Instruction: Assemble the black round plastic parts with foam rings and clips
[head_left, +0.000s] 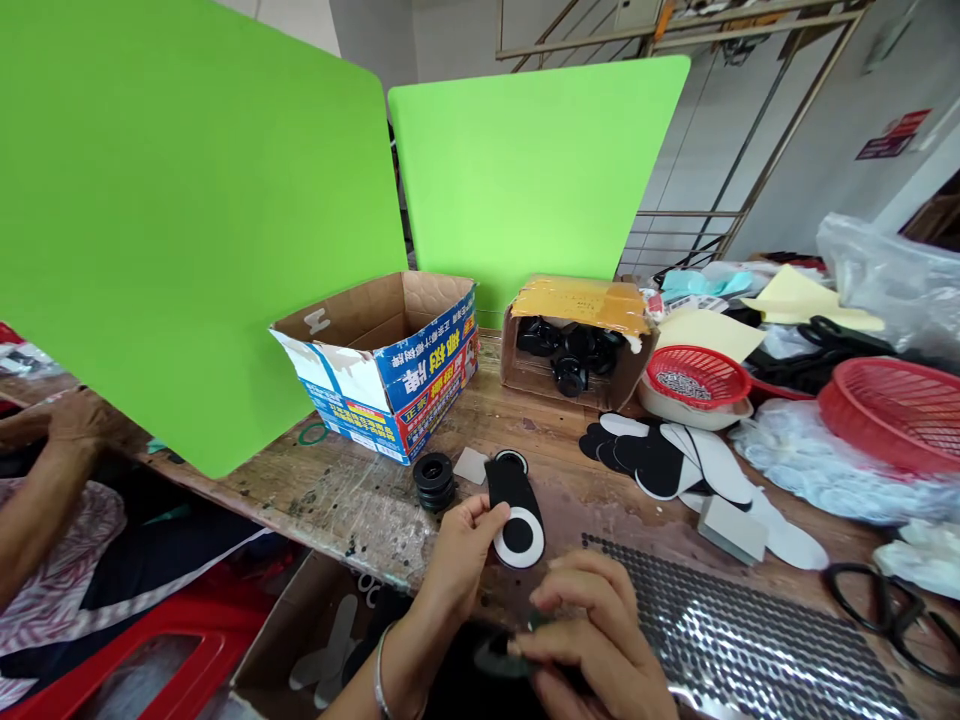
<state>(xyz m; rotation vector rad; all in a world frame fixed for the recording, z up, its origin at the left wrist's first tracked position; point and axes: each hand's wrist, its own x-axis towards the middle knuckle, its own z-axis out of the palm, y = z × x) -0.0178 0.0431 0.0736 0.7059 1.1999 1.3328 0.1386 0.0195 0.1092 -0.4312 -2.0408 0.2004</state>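
Note:
My left hand pinches the edge of a black sole-shaped pad between thumb and fingers. A white ring lies on the pad's near end, with a black centre showing. To the right, my right hand is closed on a thin dark green curved strip, blurred and partly hidden by the fingers. A stack of black rings stands left of the pad. Behind the pad's far end lies another black ring piece, partly covered. A small grey square lies beside it.
A blue printed carton and a box of black parts stand at the back. On the right are black and white sole-shaped pieces, a sheet of black dots, scissors and red baskets. Another person's arm is at left.

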